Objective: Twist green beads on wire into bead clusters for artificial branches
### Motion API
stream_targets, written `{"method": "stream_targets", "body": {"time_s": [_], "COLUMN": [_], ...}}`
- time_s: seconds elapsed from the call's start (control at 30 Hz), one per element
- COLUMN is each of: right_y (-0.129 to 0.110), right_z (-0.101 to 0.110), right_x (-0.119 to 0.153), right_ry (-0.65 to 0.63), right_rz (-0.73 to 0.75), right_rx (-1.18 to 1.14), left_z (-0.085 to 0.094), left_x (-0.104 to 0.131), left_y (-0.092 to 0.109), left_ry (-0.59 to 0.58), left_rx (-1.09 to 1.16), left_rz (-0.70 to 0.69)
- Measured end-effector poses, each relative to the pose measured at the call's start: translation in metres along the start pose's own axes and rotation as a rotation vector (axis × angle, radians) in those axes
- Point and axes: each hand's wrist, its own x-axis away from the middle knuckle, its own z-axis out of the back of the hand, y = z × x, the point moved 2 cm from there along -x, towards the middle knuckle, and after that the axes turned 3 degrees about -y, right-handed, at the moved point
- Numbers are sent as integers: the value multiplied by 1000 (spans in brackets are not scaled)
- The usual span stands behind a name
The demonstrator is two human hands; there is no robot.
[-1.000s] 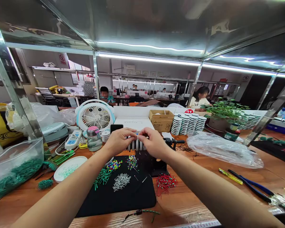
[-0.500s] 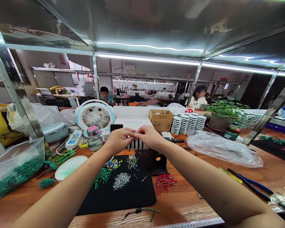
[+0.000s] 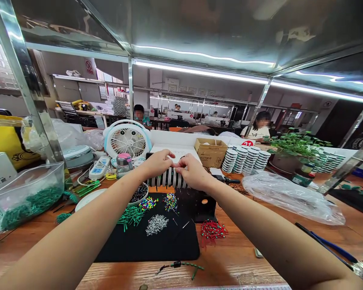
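Note:
My left hand point(image 3: 159, 164) and my right hand point(image 3: 195, 173) meet above a row of upright thread spools point(image 3: 167, 179). Thumb and fingers are pinched on both hands, with the fingertips close together; whatever they hold is too small to make out. Below the spools, a black mat point(image 3: 151, 247) carries a pile of small silver pieces point(image 3: 157, 224), green tube-like pieces point(image 3: 133, 216) and multicoloured beads point(image 3: 171, 201). A bowl of dark beads point(image 3: 139, 194) stands partly behind my left forearm. Red stringed pieces point(image 3: 213, 230) lie right of the mat.
A fan point(image 3: 127, 141), a bottle point(image 3: 124, 165) and a bag of green pieces point(image 3: 33, 201) are on the left. Right of centre stand a cardboard box point(image 3: 211, 153), stacked white spools point(image 3: 230, 159), a potted plant point(image 3: 296, 147) and a clear plastic bag point(image 3: 290, 197). Metal posts point(image 3: 130, 88) hold an overhead shelf.
The view has shifted a little. My hands have drawn slightly apart at the fingers, and more of the spool row shows under them. The bowl of dark beads shows more.

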Motion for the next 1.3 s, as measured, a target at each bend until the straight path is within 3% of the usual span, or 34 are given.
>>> {"method": "stream_targets", "body": {"time_s": [0.37, 0.63, 0.83, 0.9, 0.97, 1.07, 1.17, 1.23, 1.3], "right_y": [-1, -1, -4, -5, 0, 27, 75, 109, 138], "right_z": [-3, 10, 5, 9, 27, 76, 121, 128, 115], "right_x": [7, -6, -13, -13, -7, 21, 73, 106, 126], "right_ry": [1, -125, -162, -162, -135, 21, 217, 208, 55], "right_rz": [85, -78, -132, -130, -101, -22, -31, -51, -51], "right_rx": [25, -34, -60, -85, -146, -172, 234, 357, 589], "left_z": [2, 1, -3, -3, 0, 11, 21, 15, -1], "left_x": [4, 3, -2, -6, -5, 19, 74, 116, 151], "left_y": [10, 8, -1, 0, 7, 25, 32, 23, 12], "left_ry": [-84, -82, -76, -68, -42, 68, 260, 225, 161], "left_rx": [-9, 5, 20, 29, 51, 121, 212, 240, 244], "left_rz": [86, 87, 92, 92, 80, 21, 47, 192, 298]}}
